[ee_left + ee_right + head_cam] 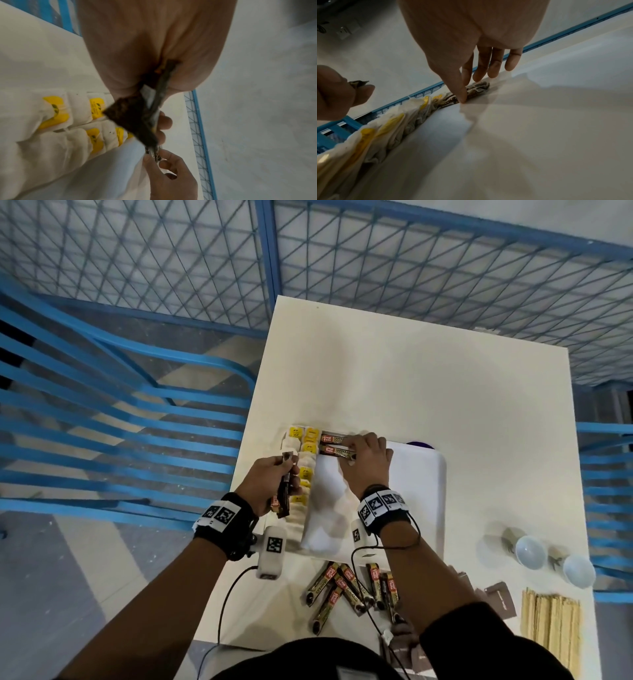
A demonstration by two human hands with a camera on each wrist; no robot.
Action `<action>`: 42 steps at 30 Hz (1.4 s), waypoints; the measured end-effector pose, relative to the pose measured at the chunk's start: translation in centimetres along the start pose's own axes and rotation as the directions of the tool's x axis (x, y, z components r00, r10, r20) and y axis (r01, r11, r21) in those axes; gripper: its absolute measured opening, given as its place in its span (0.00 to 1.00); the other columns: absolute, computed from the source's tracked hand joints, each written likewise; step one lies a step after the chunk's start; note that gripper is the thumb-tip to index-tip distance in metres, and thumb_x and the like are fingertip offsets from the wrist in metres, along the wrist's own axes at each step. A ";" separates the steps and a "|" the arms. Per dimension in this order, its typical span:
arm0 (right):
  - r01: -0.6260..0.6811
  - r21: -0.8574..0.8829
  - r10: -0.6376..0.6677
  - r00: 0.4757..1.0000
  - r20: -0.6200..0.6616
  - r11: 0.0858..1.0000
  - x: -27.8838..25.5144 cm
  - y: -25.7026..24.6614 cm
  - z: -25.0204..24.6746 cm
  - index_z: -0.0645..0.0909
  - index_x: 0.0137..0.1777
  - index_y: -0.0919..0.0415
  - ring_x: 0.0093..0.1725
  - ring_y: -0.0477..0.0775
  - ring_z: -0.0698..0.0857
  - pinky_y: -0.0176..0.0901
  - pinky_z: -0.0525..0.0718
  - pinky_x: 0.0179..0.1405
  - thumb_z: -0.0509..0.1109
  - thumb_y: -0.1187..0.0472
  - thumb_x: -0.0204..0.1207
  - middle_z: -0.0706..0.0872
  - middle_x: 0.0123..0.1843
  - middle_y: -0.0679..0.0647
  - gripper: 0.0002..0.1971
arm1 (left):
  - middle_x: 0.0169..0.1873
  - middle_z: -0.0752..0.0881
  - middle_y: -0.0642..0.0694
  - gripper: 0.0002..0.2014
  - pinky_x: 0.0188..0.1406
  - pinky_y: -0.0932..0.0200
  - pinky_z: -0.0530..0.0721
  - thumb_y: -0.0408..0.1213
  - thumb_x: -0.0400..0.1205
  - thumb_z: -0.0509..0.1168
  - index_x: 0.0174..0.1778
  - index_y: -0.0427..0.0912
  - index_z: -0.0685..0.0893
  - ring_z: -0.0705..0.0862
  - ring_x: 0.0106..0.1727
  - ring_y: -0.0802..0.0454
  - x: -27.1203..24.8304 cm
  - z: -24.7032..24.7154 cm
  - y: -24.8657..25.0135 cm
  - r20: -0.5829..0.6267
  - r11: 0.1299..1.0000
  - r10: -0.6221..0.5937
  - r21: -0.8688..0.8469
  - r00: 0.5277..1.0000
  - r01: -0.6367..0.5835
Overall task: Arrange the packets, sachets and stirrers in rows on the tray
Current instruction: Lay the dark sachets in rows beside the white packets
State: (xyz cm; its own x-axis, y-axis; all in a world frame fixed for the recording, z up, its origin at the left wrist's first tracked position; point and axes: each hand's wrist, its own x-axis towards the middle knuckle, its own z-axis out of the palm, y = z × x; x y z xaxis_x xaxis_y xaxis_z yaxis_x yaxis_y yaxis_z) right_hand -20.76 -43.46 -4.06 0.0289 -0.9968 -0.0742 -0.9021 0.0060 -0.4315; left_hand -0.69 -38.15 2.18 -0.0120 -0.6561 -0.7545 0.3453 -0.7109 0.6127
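Observation:
A white tray (pixel 418 484) lies on the white table (pixel 428 378). Tea bags with yellow tags (pixel 306 474) stand in two columns along its left side. Two brown coffee sachets (pixel 334 444) lie in a row at the tray's far edge. My right hand (pixel 349 450) rests on them with straight fingers; its thumb and fingertips (pixel 481 77) touch the nearer sachet (pixel 476 88). My left hand (pixel 286 470) hovers over the tea bags and grips a bundle of brown sachets (pixel 130 119). More brown sachets (pixel 349 587) lie loose at the table's front.
Wooden stirrers (pixel 550 625) are stacked at the front right, with two small white cups (pixel 531 546) behind them and brown packets (pixel 496 599) beside them. Blue chairs (pixel 120 422) and a blue mesh fence (pixel 411 251) surround the table. Wrist-camera cables (pixel 226 604) trail at the front edge.

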 end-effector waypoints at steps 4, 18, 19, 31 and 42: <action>-0.016 0.006 0.016 1.000 0.016 1.000 -0.1 0.4 0.3 0.86 0.48 0.51 0.57 0.64 0.79 0.57 0.72 0.54 0.77 0.59 0.67 0.85 0.55 0.54 0.09 | 0.37 0.81 0.41 0.10 0.32 0.50 0.89 0.31 0.92 0.56 0.59 0.30 0.81 0.80 0.32 0.47 0.0 0.0 -0.1 0.000 0.999 -0.015 -0.040 1.000 0.015; 0.007 0.020 -0.008 1.000 0.024 1.000 0.4 0.1 0.3 0.85 0.53 0.51 0.57 0.62 0.78 0.56 0.73 0.55 0.76 0.57 0.70 0.83 0.55 0.53 0.12 | 0.36 0.78 0.42 0.07 0.22 0.57 0.78 0.32 0.92 0.57 0.55 0.36 0.80 0.75 0.27 0.50 -0.3 0.1 -0.4 -0.049 0.998 -0.002 -0.066 0.999 -0.001; 0.010 0.039 -0.011 1.000 0.004 0.999 0.2 0.0 0.2 0.85 0.54 0.51 0.57 0.61 0.78 0.55 0.73 0.54 0.75 0.56 0.70 0.83 0.55 0.52 0.12 | 0.36 0.78 0.42 0.07 0.24 0.54 0.83 0.32 0.92 0.57 0.56 0.35 0.80 0.77 0.28 0.48 -0.4 0.2 -0.3 -0.067 0.997 0.017 -0.077 0.998 -0.022; -0.190 0.591 -0.155 0.862 0.483 0.784 -5.4 -7.2 -4.6 0.85 0.50 0.56 0.35 0.40 0.88 0.35 0.85 0.38 0.81 0.46 0.72 0.91 0.40 0.43 0.16 | 0.32 0.91 0.41 0.16 0.42 0.49 0.92 0.39 0.93 0.55 0.40 0.38 0.75 0.92 0.35 0.45 -0.3 2.2 0.5 -0.213 0.955 0.072 -0.269 0.974 -0.129; -0.383 0.709 0.014 0.885 0.466 0.593 -6.4 -3.7 -6.7 0.87 0.54 0.66 0.25 0.52 0.80 0.40 0.78 0.24 0.71 0.66 0.82 0.87 0.33 0.56 0.06 | 0.35 0.78 0.45 0.10 0.18 0.62 0.77 0.32 0.93 0.53 0.48 0.43 0.76 0.76 0.22 0.53 -0.1 1.3 -0.5 -0.431 0.929 0.091 -0.288 0.898 -0.233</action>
State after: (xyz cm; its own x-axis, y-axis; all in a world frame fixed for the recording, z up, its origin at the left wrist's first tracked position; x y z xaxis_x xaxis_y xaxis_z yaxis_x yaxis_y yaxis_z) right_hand -20.48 -37.69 4.08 0.2133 -0.8449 -0.4906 -0.2405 0.4413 -0.8645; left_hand -2.04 -38.04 2.24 0.4255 -0.5444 -0.7229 0.5940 -0.4347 0.6769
